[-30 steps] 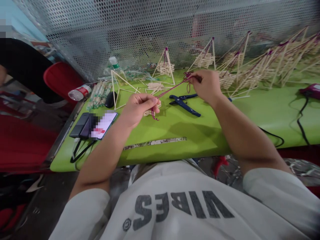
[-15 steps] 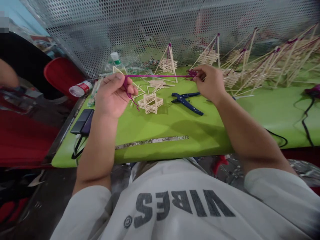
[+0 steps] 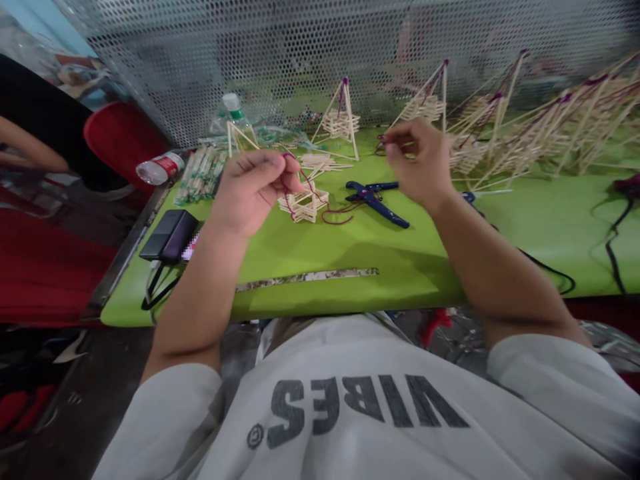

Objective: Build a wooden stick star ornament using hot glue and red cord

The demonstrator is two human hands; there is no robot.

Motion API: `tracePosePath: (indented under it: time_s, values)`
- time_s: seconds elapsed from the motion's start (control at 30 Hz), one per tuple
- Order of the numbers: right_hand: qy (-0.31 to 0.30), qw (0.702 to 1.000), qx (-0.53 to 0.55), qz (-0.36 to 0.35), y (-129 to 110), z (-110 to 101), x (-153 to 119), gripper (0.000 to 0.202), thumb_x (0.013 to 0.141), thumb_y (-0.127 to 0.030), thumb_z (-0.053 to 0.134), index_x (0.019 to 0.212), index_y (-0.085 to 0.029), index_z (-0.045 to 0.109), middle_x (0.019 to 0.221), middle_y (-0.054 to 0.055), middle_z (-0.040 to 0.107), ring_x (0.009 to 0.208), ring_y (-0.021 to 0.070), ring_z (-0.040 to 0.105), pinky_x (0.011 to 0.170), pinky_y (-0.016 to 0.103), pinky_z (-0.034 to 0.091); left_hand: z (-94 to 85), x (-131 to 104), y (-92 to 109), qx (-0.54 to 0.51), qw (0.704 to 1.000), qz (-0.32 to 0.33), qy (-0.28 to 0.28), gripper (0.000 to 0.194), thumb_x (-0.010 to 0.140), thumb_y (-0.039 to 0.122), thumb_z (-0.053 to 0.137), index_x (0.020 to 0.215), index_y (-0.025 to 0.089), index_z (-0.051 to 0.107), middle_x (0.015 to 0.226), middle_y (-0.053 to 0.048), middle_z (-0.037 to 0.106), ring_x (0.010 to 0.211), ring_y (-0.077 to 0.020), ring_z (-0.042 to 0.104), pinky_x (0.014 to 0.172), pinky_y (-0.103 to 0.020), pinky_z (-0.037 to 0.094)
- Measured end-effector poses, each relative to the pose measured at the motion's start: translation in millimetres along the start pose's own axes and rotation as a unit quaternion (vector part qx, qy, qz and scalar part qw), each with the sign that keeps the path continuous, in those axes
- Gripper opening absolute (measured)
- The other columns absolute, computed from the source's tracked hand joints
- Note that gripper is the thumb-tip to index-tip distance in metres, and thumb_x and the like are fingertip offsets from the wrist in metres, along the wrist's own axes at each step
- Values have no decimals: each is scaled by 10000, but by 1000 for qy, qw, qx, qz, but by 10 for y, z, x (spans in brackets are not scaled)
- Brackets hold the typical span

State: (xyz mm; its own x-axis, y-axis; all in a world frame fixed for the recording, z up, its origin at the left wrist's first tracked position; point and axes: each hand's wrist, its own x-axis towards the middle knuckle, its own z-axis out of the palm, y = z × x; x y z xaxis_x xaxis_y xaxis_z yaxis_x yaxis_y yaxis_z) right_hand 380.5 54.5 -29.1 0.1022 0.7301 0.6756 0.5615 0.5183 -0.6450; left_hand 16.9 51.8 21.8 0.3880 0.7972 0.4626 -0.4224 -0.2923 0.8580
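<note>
Between the thumb and fingers of my left hand (image 3: 255, 190) is a thin purple string (image 3: 337, 221). It hangs slack in loops over the green tabletop, in front of a star-shaped frame of stacked wooden sticks (image 3: 306, 203). My right hand (image 3: 423, 160) is raised above the table farther right, its fingertips pinched at a small tangle of purple string (image 3: 381, 143). Blue-handled cutters (image 3: 377, 203) lie on the table between my hands. Behind them is a small pile of loose sticks (image 3: 320, 162).
Several stick pyramids (image 3: 340, 123) tied with purple string stand along the perforated metal screen (image 3: 310, 60). Plastic bottles (image 3: 160, 167), bundled sticks (image 3: 203, 173) and a black power bank (image 3: 169, 235) with a cable are on the left. Another person's arm (image 3: 30, 143) shows at far left.
The string was taut between my hands and now hangs slack. My left hand has moved right, towards the star-shaped frame. My right hand has barely moved; less of the tangle shows there.
</note>
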Motion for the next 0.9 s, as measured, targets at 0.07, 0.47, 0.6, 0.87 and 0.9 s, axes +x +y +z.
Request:
tracePosePath:
  time_s: [0.07,0.47,0.6,0.87,0.9]
  values:
    - [-86,982,165,-8,-219,225,-165,435,1123,-686,869,1350,-321,797,1334,68,860,1222,256,779,1122,459,661,77,-45,-63,18,999,-20,-21,270,1038,482,1000,946,236,938,840,12,851,747,-152,852,759,-296,738]
    - [-222,902,369,45,-851,589,-568,630,1038,-809,929,901,-232,717,639,-47,558,541,102,441,507,269,404,262,-159,-238,48,988,-107,-100,426,1010,647,1013,1017,229,933,847,-30,894,788,-170,861,772,-298,718]
    - [-209,912,347,62,-831,563,-523,681,997,-858,940,903,-213,742,668,-44,553,566,99,435,520,267,382,238,-142,-284,39,988,-101,-111,417,994,648,1026,1070,245,945,792,-18,864,724,-164,832,674,-272,670]
    - [-232,914,329,56,-847,568,-538,693,1014,-849,927,820,-209,747,674,-25,562,617,108,434,586,291,347,308,-155,-251,14,983,-104,-152,406,1012,586,1014,1297,308,933,712,26,815,636,-161,796,638,-276,663]
    - [-231,912,334,60,-864,570,-540,696,1006,-851,934,808,-211,743,660,-30,541,607,106,410,577,295,323,310,-160,-246,18,982,-110,-151,426,1012,576,1013,1336,315,923,711,26,813,634,-165,795,648,-284,671]
